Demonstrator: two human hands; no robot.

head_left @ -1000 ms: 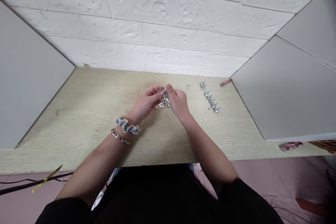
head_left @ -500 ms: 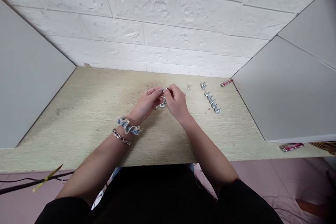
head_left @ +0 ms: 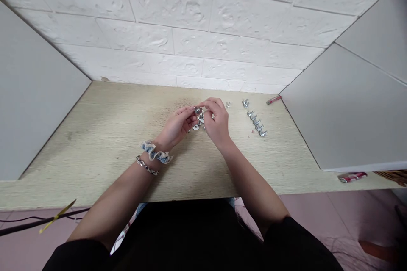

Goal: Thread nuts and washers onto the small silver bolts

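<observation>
My left hand [head_left: 178, 126] pinches a round metal washer [head_left: 197, 110] between thumb and fingers. Something small sits at the washer's middle, too small to make out. My right hand [head_left: 218, 120] is close beside it, the index finger reaching to the washer's edge and the thumb apart from that finger. Under both hands lies a small pile of loose bolts [head_left: 200, 119] and washers, partly hidden by the fingers. Another flat washer [head_left: 196, 127] rests on the table below my left fingertips.
Several wing-shaped metal fasteners [head_left: 257, 123] stand in a slanting row at the right, with more [head_left: 245, 103] behind them. One small metal piece [head_left: 228, 104] lies nearer my right hand. Red batteries [head_left: 274, 100] [head_left: 352, 177] lie beside the right panel [head_left: 356, 110]. A white brick wall [head_left: 190, 42] closes the back.
My right thumb and index finger have spread apart, and the hand has shifted slightly right. The washer in my left hand now shows its face, and more of the pile beneath is visible.
</observation>
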